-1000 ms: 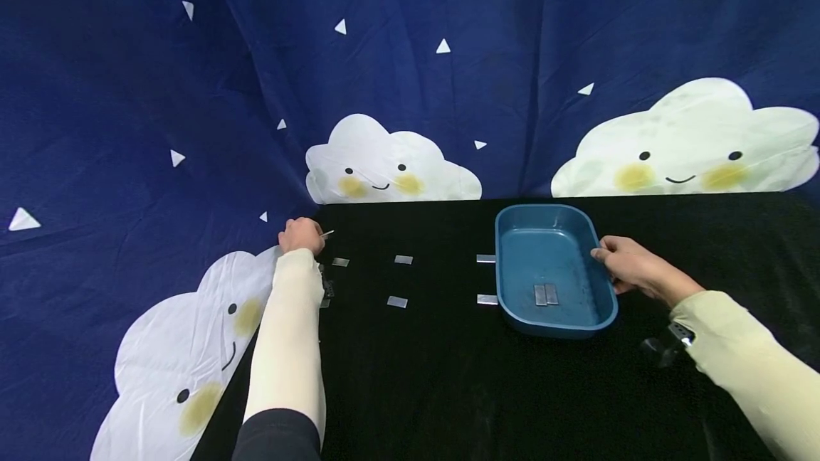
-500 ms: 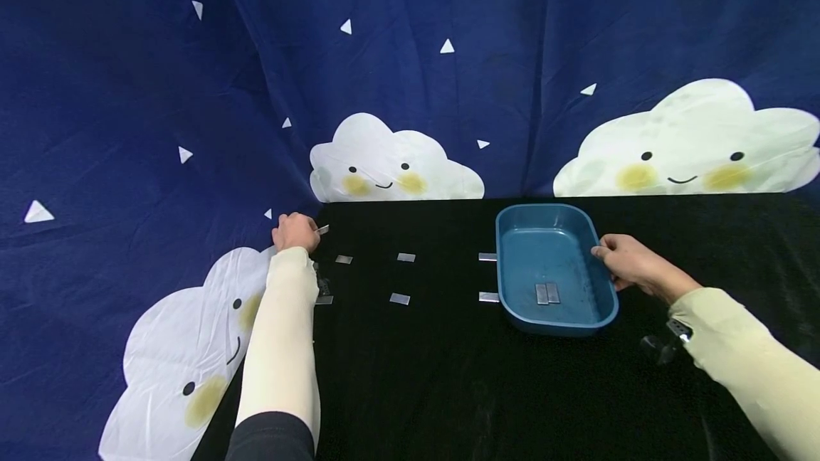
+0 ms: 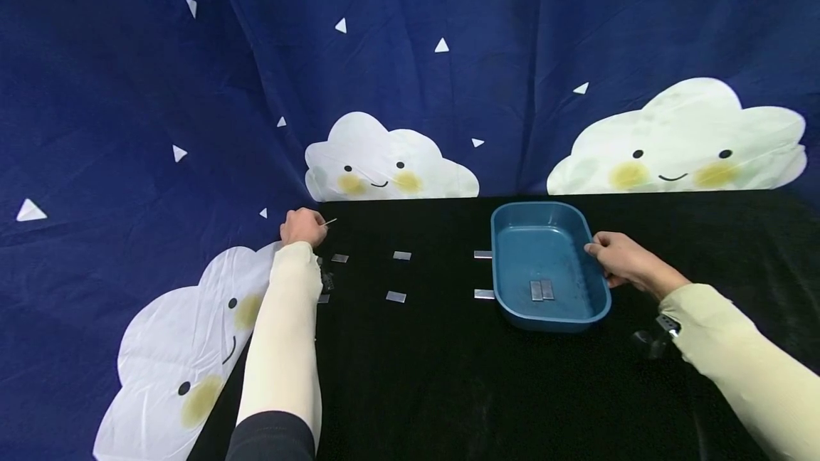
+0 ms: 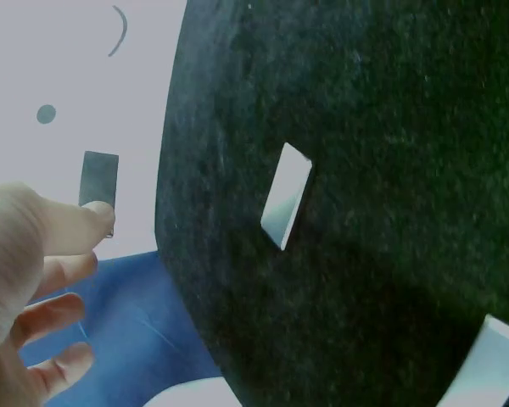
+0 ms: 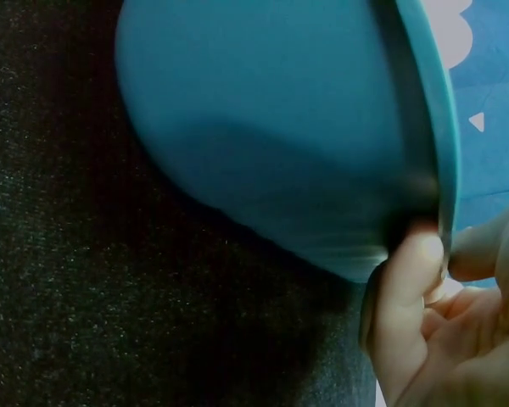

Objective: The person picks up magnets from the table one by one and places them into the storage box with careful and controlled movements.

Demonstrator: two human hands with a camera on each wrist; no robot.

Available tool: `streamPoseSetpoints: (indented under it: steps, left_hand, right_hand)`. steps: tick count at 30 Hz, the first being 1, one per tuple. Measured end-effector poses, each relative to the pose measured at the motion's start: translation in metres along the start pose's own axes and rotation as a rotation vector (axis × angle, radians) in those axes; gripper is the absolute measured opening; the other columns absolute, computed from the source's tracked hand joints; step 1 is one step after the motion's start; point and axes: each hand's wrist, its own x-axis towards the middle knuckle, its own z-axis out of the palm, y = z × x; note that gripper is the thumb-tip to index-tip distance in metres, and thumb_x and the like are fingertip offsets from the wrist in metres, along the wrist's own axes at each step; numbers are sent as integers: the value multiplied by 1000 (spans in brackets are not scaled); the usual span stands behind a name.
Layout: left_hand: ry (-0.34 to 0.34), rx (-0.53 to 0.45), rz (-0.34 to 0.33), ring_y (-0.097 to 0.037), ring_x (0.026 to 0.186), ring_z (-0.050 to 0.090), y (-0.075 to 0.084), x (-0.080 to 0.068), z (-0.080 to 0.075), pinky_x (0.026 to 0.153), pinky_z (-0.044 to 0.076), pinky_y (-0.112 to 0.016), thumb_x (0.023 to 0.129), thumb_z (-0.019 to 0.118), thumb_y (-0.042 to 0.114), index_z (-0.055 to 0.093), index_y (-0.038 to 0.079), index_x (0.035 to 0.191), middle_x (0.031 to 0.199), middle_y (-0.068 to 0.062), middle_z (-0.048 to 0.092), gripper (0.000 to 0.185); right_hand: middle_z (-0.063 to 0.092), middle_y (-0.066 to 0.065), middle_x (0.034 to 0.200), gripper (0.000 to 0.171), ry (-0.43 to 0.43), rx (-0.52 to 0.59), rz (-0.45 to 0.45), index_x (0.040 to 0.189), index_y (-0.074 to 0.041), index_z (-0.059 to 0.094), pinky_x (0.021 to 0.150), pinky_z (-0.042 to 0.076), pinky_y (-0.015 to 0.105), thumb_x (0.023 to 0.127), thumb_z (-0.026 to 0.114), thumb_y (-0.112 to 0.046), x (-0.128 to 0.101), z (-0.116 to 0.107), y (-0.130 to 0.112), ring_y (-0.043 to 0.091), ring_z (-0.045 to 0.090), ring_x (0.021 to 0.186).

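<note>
My left hand, at the far left of the black surface, pinches a small flat silver rectangular piece between thumb and fingers. In the head view that piece shows nearly edge-on, and the left wrist view shows its dull grey face held up beside the cloth. My right hand grips the right rim of a blue plastic basin, thumb on one side of the wall and fingers on the other. Two similar silver pieces lie side by side on the basin's floor.
Several more silver pieces lie in two rows on the black cloth, among them one in the middle and one at the basin's left side. A blue curtain with white clouds borders the back and left.
My left hand has shifted slightly, and the silver piece in its fingers has turned, showing its face and then its edge. My right hand keeps its grip on the basin.
</note>
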Motion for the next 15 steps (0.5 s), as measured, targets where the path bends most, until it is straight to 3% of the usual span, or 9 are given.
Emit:
streamPoseSetpoints:
  steps: [4,15]
  left_hand:
    - [5,-18,20,-40,111,58,9,3,-2,96,46,-56,88,61,21,75,9,98,106,-16,71,20]
    - [102,-60,141,-38,113,57,46,1,-9,95,46,-55,87,66,23,77,14,91,103,-12,73,15]
  right_hand:
    - [47,8,88,26,10,-2,2,105,-2,43,66,55,30,106,30,-24,1,0,0,18,57,75]
    - [47,8,88,26,6,-7,5,106,-1,44,65,55,29,106,30,-23,1,0,-1,17,58,74]
